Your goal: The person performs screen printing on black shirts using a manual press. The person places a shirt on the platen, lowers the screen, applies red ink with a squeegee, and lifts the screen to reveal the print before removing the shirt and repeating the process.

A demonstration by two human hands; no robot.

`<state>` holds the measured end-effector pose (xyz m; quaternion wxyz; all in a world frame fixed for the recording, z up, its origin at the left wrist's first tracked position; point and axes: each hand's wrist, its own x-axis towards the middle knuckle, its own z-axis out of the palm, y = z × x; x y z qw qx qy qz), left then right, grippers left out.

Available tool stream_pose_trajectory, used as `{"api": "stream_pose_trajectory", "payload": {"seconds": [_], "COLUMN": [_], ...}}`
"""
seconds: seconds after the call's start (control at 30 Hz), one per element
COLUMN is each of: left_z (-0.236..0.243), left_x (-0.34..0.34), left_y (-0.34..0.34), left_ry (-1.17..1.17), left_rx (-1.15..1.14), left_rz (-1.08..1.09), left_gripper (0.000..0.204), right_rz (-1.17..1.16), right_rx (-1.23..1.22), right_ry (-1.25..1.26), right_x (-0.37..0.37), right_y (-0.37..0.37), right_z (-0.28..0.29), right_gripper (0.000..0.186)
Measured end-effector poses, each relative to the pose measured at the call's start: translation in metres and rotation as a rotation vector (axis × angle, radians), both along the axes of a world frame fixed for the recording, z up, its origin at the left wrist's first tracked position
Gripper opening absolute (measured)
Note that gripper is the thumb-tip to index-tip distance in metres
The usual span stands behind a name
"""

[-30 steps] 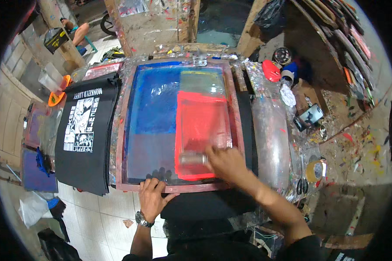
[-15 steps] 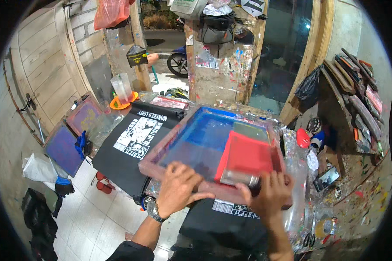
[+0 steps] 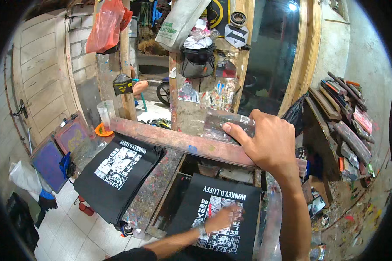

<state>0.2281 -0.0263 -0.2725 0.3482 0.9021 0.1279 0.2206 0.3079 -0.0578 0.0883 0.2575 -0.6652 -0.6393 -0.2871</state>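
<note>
My right hand [image 3: 265, 141] grips the pink, paint-stained screen frame [image 3: 165, 138], now raised and seen edge-on, together with a worn squeegee [image 3: 215, 119] held against it. Below, my left hand [image 3: 222, 217] reaches over a black fabric piece [image 3: 187, 219] with a white manga-style print [image 3: 222, 241] and some red in it; its fingers are motion-blurred, so their grip is unclear. To the left lies a stack of similar printed black pieces [image 3: 93, 191].
Spare screens [image 3: 48, 167] lean at left beside a broom [image 3: 48, 200]. An orange dish [image 3: 101, 132] holds clear cups. Many squeegees [image 3: 353, 126] rest on a right-hand shelf above a phone [image 3: 315, 204]. Hanging bags [image 3: 102, 28] and a person's arm [image 3: 139, 87] appear beyond.
The screen has risen from lying flat to edge-on, uncovering the printed piece. My left hand has left the frame and moved down onto that piece. My right hand has moved up. The view has tilted up.
</note>
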Motion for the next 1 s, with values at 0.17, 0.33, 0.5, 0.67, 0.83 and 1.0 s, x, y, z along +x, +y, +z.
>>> {"api": "stream_pose_trajectory", "payload": {"seconds": [0.17, 0.33, 0.5, 0.67, 0.83, 1.0], "left_z": [-0.036, -0.02, 0.023, 0.031, 0.076, 0.036], "left_x": [-0.068, -0.052, -0.06, -0.175, -0.333, -0.539], "left_y": [0.199, 0.178, 0.182, 0.202, 0.154, 0.17], "left_ry": [0.47, 0.303, 0.112, -0.235, -0.658, -0.724], "left_rx": [0.589, 0.886, 0.09, -0.241, -0.187, -0.098], "left_rz": [0.596, 0.458, 0.465, 0.892, 1.284, 1.729], "left_gripper": [0.047, 0.04, 0.024, 0.032, 0.017, 0.031], "right_rz": [0.038, -0.003, 0.06, 0.055, -0.024, -0.033], "right_rx": [-0.007, -0.004, 0.055, 0.019, 0.001, 0.01], "right_ry": [0.045, 0.029, 0.008, 0.038, -0.023, 0.011], "right_x": [-0.017, -0.008, -0.006, -0.003, 0.015, 0.007], "right_y": [-0.001, -0.002, 0.0, 0.02, 0.021, 0.027], "right_z": [0.001, -0.003, 0.004, 0.005, 0.022, 0.039], "right_gripper": [0.069, 0.068, 0.07, 0.075, 0.078, 0.077]}}
